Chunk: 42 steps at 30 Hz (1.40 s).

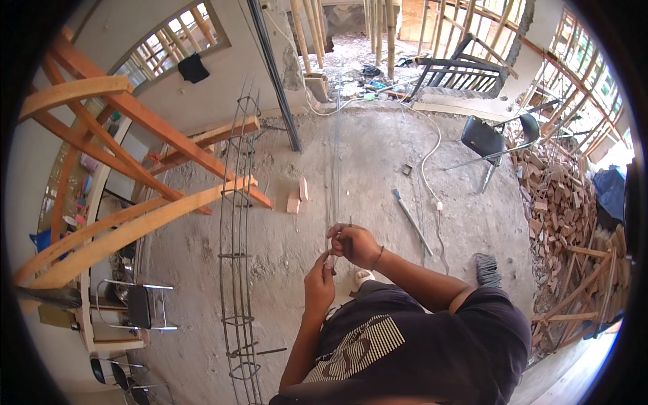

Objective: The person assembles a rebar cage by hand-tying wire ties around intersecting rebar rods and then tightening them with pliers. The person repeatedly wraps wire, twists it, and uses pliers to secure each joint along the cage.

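My left hand (320,283) is raised in front of my body, its thumb and fingers pinched together. Just above and to its right, my right hand (358,244) has curled fingers and almost touches it. Something small and thin shows between the fingertips, too small to make out. Long thin wires (336,162) stretch from the far opening to the fingers; whether they are gripped or pass behind cannot be told. Left of my hands, a long rebar cage (236,270) with square ties runs along the floor. A stack of bent metal stirrups (487,270) lies by my right elbow.
Orange timber beams (145,135) lean in from the left. Two bricks (293,201), a blue-ended rod (413,221) and a white cable (425,162) lie on the concrete floor (378,155). A black chair (484,138) and a brick heap (550,216) stand right.
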Each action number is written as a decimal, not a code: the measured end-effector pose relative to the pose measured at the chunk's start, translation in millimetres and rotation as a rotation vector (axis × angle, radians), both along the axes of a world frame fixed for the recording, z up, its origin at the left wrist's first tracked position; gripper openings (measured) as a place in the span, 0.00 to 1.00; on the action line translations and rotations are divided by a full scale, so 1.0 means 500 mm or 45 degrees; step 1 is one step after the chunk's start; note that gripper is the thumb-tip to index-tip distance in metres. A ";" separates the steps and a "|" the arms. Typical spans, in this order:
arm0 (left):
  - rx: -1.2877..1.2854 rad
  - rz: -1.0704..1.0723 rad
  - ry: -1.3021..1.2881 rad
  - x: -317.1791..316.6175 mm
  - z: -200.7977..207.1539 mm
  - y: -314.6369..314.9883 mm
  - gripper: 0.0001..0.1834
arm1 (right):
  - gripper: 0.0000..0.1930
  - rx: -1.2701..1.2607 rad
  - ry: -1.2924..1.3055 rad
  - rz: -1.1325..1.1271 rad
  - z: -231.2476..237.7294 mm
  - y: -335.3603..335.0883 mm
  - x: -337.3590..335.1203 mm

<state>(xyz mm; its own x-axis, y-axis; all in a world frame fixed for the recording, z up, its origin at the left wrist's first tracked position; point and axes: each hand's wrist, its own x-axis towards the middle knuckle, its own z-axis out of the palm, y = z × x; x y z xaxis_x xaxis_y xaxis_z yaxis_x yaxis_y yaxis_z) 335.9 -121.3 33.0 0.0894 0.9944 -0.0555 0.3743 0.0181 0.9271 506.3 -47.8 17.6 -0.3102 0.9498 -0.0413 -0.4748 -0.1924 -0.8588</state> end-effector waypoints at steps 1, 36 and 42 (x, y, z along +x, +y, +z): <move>0.058 -0.040 0.094 -0.006 0.001 0.001 0.16 | 0.07 -0.295 0.282 0.017 0.002 0.001 0.008; -0.203 -0.307 -0.082 -0.009 -0.022 -0.085 0.18 | 0.10 -0.571 0.165 -0.333 0.023 0.006 0.040; -0.023 -0.280 -0.043 -0.032 -0.018 -0.086 0.19 | 0.29 -0.637 -0.236 -0.356 0.015 0.022 0.033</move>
<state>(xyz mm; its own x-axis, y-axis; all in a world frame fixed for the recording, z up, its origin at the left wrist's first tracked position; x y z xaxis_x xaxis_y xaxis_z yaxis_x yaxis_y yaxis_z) 320.1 -164.4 24.1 0.3063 0.9496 -0.0668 0.3396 -0.0435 0.9396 523.0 -36.8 24.9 0.0034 0.8455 -0.5340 -0.4165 -0.4842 -0.7694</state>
